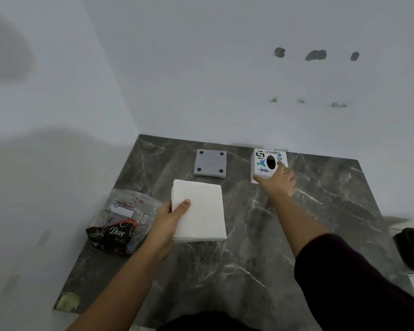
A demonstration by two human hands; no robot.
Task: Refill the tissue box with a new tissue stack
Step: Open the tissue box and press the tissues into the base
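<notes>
Far left we see a crumpled plastic wrapper (120, 223) on the marble counter (249, 259). Our left hand (167, 218) pinches the white tissue stack (201, 211), thumb on top. Grey base plate (210, 162) behind. Our right hand (276, 179) grips the tissue box (264, 161) at the wall.

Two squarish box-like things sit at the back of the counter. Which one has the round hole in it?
The white printed tissue box on the right, under the right hand. The plain grey square piece to its left has only four dark dots at its corners.
</notes>
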